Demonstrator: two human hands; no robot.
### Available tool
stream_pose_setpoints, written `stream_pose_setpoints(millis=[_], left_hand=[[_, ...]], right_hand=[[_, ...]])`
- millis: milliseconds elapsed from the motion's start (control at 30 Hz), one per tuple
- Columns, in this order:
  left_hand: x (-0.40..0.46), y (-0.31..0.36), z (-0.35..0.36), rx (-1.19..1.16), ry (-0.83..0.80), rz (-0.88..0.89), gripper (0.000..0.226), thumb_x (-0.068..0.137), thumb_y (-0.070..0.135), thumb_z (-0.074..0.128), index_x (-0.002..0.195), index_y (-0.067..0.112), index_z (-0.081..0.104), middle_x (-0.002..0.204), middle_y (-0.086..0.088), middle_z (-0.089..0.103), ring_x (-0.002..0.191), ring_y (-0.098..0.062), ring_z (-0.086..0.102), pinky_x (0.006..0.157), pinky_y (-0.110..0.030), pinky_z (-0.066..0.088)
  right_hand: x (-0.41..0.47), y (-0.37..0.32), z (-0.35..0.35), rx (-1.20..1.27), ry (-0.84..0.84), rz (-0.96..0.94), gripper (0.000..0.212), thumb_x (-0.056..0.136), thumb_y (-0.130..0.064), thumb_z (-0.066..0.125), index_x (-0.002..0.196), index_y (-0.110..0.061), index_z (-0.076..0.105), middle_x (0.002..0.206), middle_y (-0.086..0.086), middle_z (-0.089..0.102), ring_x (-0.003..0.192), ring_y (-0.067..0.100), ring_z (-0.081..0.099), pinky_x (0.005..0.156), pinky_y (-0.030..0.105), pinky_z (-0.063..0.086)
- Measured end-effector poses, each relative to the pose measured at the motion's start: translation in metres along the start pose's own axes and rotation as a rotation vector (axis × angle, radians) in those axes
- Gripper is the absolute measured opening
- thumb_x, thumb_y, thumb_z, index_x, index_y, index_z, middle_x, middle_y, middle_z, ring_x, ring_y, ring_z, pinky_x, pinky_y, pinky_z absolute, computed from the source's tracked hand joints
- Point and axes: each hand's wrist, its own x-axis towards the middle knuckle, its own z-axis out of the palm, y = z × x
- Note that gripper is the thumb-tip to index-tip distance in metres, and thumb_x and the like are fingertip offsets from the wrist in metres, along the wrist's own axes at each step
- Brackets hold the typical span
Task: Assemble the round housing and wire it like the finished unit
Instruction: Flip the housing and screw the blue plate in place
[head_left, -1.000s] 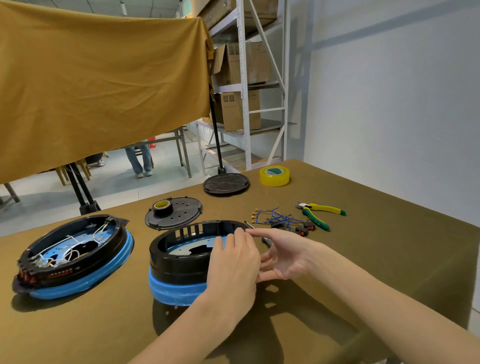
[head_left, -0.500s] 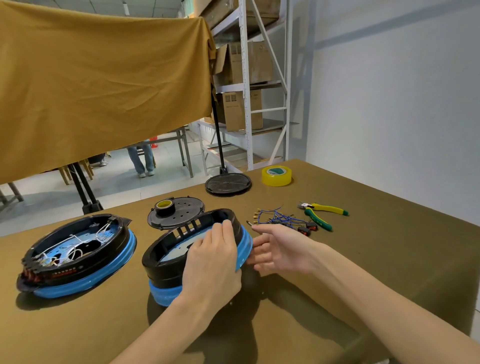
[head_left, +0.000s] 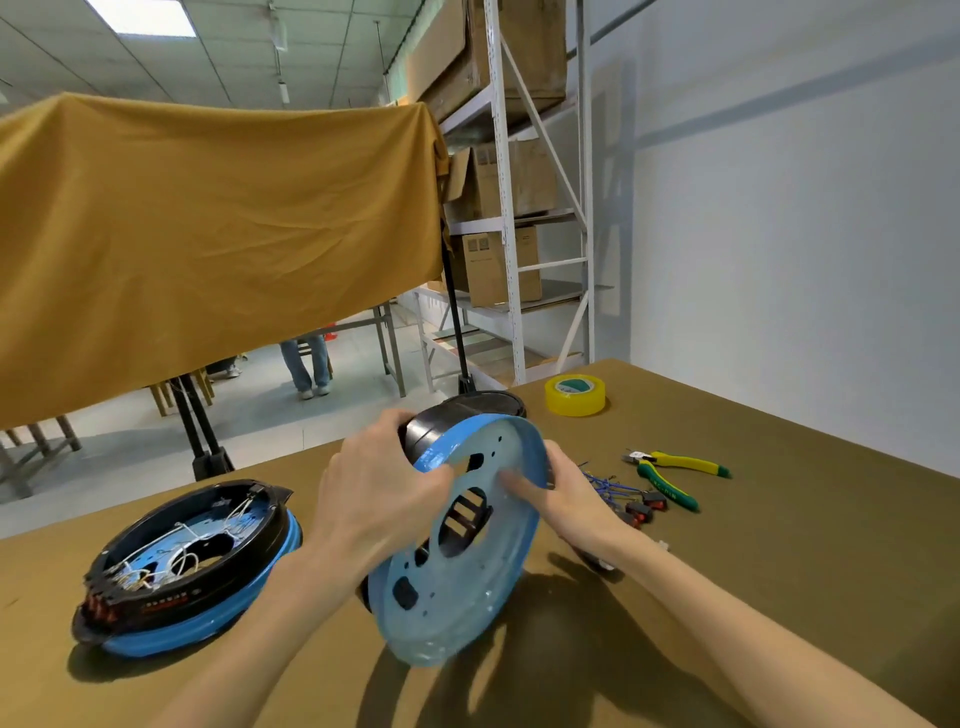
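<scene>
Both hands have the round housing (head_left: 462, 545) tipped up on edge above the table (head_left: 779, 597), its blue underside turned toward the person. The left hand (head_left: 374, 499) is curled over the upper left rim where black wall meets blue band; the right hand (head_left: 566, 493) grips the right rim with fingers (head_left: 511, 480) pressed flat on the blue face. Whether the lower edge touches the cloth or hangs just above it I cannot tell.

The risk I see is a slip: the part is held only at its upper half, so a loosened grip could let it swing down onto the table. It could also roll right, onto the blue wires (head_left: 605, 480) and small red-and-black switches (head_left: 641, 506) lying just behind the right wrist.

The housing is a black ring on a blue-filmed plate, with 1 large central cutout, several smaller slots and scattered screw holes. No wiring shows in it.

To the left lies the finished unit (head_left: 192, 566), white wires looped inside. Farther back are yellow-green pliers (head_left: 670, 470) and a roll of yellow tape (head_left: 575, 395).
</scene>
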Motion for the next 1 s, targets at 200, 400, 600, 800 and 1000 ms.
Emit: stream_pose_setpoints(millis=[200, 400, 600, 800, 1000], left_hand=[[0.011, -0.014, -0.012, -0.479, -0.237, -0.313, 0.018, 0.086, 0.011, 0.063, 0.094, 0.023, 0.074, 0.078, 0.004, 0.079, 0.067, -0.016, 0.076, 0.051, -0.024, 0.057], [-0.002, -0.040, -0.007, -0.668, -0.397, -0.510, 0.035, 0.099, 0.001, 0.053, 0.065, 0.010, 0.051, 0.070, -0.018, 0.050, 0.053, -0.019, 0.060, 0.038, -0.010, 0.039], [-0.019, -0.050, 0.011, -0.605, -0.560, -0.677, 0.012, 0.091, 0.008, 0.060, 0.088, -0.002, 0.067, 0.078, -0.020, 0.073, 0.063, -0.030, 0.067, 0.061, -0.028, 0.051], [-0.016, -0.065, 0.016, -0.669, -0.584, -0.569, 0.029, 0.090, 0.016, 0.060, 0.116, 0.005, 0.070, 0.103, -0.014, 0.078, 0.088, -0.030, 0.074, 0.079, -0.038, 0.060], [-0.012, -0.065, 0.013, -0.733, -0.616, -0.454, 0.050, 0.070, 0.024, 0.070, 0.119, 0.012, 0.069, 0.111, -0.010, 0.077, 0.100, -0.029, 0.075, 0.087, -0.041, 0.060]], right_hand=[[-0.004, -0.005, -0.016, 0.128, 0.045, -0.074, 0.035, 0.091, -0.044, 0.073, 0.117, -0.023, 0.065, 0.105, -0.004, 0.076, 0.093, 0.015, 0.075, 0.073, 0.025, 0.060], [-0.007, -0.007, -0.028, 0.018, -0.016, -0.002, 0.024, 0.093, -0.039, 0.074, 0.112, -0.027, 0.071, 0.100, -0.007, 0.078, 0.090, 0.014, 0.076, 0.076, 0.029, 0.062], [-0.011, -0.004, -0.033, -0.200, -0.026, 0.072, 0.015, 0.091, -0.041, 0.075, 0.103, -0.032, 0.072, 0.090, -0.014, 0.077, 0.082, 0.005, 0.074, 0.069, 0.024, 0.057], [-0.017, -0.010, -0.038, -0.243, -0.048, 0.053, 0.016, 0.093, -0.038, 0.073, 0.107, -0.032, 0.071, 0.091, -0.014, 0.077, 0.084, 0.004, 0.074, 0.069, 0.022, 0.059], [-0.022, -0.019, -0.042, -0.172, -0.061, -0.016, 0.020, 0.095, -0.031, 0.072, 0.114, -0.023, 0.071, 0.100, -0.004, 0.078, 0.088, 0.014, 0.076, 0.076, 0.034, 0.064]])
